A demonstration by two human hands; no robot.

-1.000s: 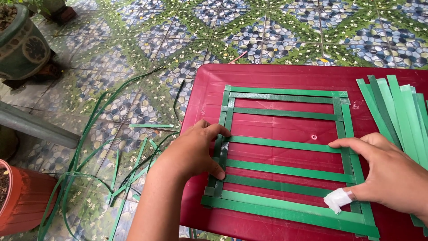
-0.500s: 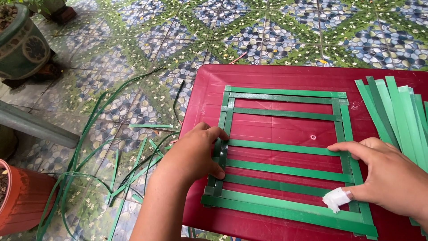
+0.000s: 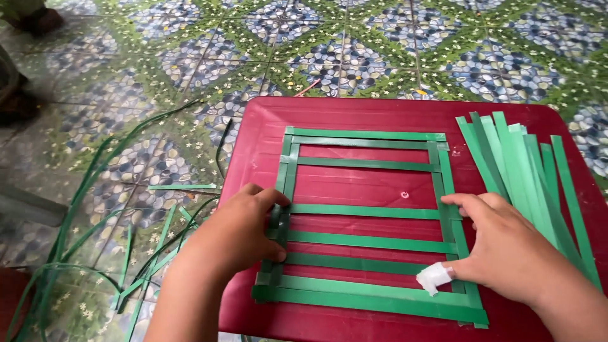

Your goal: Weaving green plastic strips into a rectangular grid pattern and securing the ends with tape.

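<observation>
Left grip (image 3: 244,231) pinching green strip frame (image 3: 367,221), left edge.

red table (image 3: 354,117), green strip frame (image 3: 364,218), loose green strips (image 3: 525,171)

Smooth, slightly glossy green plastic strips (image 3: 364,241) under the left hand's fingers (image 3: 273,201) lie on a glossy red plastic table (image 3: 354,114); white cloth-like wrap (image 3: 434,277) on right thumb
</observation>
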